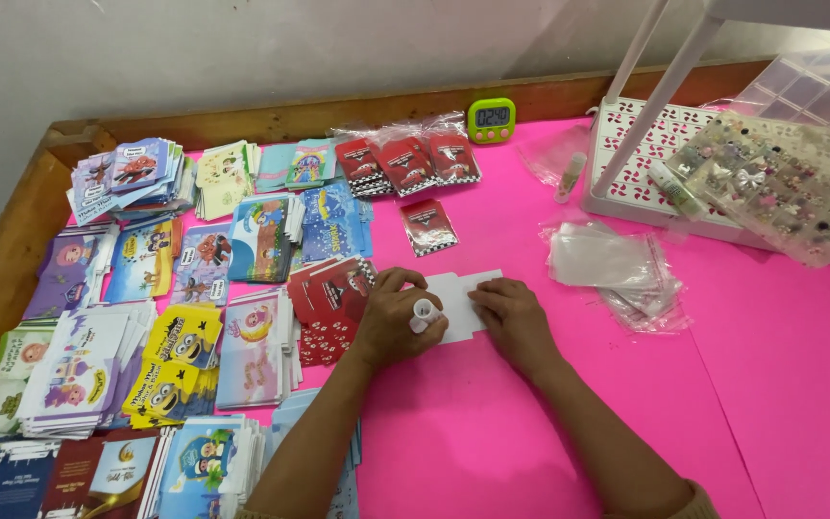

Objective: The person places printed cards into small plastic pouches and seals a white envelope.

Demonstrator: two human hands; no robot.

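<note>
A white die-cut card (461,293) lies flat on the pink table cover (530,404) in front of me. My left hand (394,322) is curled around a small white tube with a round cap (424,313), its tip at the card's left edge. Pressing down on the right side of the card is my right hand (514,322), fingers flat and holding nothing.
Stacks of colourful printed cards (175,308) cover the table's left half. Red packets in plastic (405,163) and a green digital timer (491,119) sit at the back. Clear plastic sleeves (612,264), a white tray (646,144) and a compartment box of small trinkets (780,183) are on the right.
</note>
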